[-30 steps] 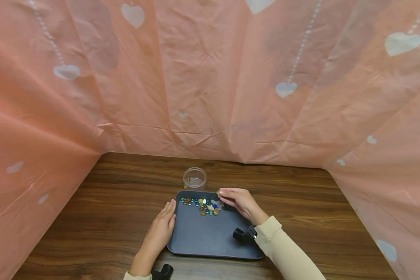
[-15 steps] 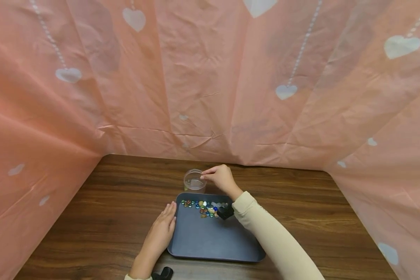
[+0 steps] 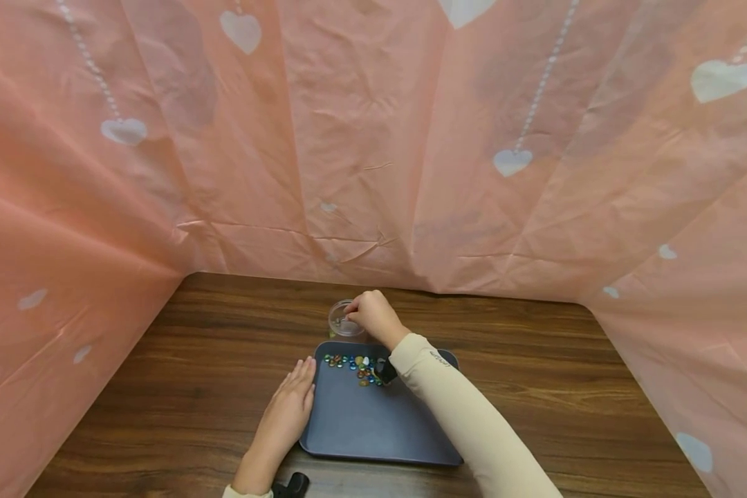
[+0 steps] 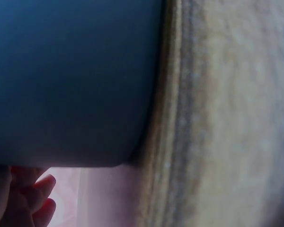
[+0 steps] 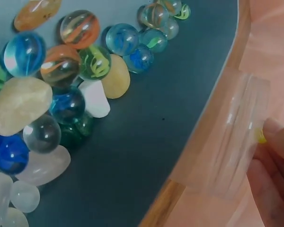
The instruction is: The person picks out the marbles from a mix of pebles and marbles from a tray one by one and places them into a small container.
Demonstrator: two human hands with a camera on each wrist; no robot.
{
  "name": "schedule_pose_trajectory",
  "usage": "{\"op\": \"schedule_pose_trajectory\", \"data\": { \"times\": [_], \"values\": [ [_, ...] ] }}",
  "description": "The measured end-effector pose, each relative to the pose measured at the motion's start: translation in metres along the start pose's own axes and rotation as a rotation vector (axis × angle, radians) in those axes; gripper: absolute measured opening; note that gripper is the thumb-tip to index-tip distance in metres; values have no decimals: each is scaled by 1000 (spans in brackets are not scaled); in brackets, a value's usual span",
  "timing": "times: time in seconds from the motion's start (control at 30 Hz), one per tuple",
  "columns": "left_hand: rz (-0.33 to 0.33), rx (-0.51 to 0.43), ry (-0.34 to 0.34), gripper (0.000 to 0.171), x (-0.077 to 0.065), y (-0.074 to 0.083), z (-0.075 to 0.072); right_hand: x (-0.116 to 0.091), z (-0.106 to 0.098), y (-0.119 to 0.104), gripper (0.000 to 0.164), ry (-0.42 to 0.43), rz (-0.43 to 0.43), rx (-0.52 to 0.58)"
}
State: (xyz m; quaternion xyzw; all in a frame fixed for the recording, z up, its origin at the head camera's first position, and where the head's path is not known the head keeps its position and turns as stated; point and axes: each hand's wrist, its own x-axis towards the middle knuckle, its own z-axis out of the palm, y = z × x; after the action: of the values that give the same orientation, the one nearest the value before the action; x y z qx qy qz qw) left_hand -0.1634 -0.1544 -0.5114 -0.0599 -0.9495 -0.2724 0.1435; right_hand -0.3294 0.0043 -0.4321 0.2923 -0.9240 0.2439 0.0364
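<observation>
My right hand [image 3: 376,318] is over the mouth of a clear plastic jar [image 3: 342,328] behind the tray. In the right wrist view, its thumb and fingers pinch a small yellow marble [image 5: 261,136] at the jar's rim; most of the marble is hidden. My left hand [image 3: 289,404] lies along the left edge of a dark grey tray [image 3: 373,429], fingers straight and touching it. Glass marbles [image 5: 122,39] and polished stones [image 5: 22,105] lie toward the tray's far side, partly covered by the right wrist in the head view.
The tray stands on a dark wood-grain table [image 3: 180,373]. A pink curtain with white hearts [image 3: 361,173] encloses the table at the back and both sides. Black wrist cameras [image 3: 295,484] are worn on the wrists.
My right hand has moved from the tray's far right, forward and left to the jar, carrying the yellow marble, and its fingers now dip over the jar's mouth. The left hand stays put.
</observation>
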Motion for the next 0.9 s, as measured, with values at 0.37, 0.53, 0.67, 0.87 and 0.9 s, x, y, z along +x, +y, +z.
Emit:
{"op": "schedule_pose_trajectory", "data": {
  "times": [0.37,0.53,0.67,0.87,0.9],
  "values": [
    [6,-7,17,43,0,-3,2,-3,3,-1,11,-14,34,5],
    [15,-11,9,42,1,-3,2,-13,-2,2,12,74,73,146],
    [20,-15,19,42,2,-3,1,-29,-7,7,14,185,87,292],
    [10,-17,-1,43,2,-4,3,-68,-8,19,15,252,162,411],
    [10,-17,0,43,1,-4,3,-74,-7,21,15,252,193,427]
  ]
}}
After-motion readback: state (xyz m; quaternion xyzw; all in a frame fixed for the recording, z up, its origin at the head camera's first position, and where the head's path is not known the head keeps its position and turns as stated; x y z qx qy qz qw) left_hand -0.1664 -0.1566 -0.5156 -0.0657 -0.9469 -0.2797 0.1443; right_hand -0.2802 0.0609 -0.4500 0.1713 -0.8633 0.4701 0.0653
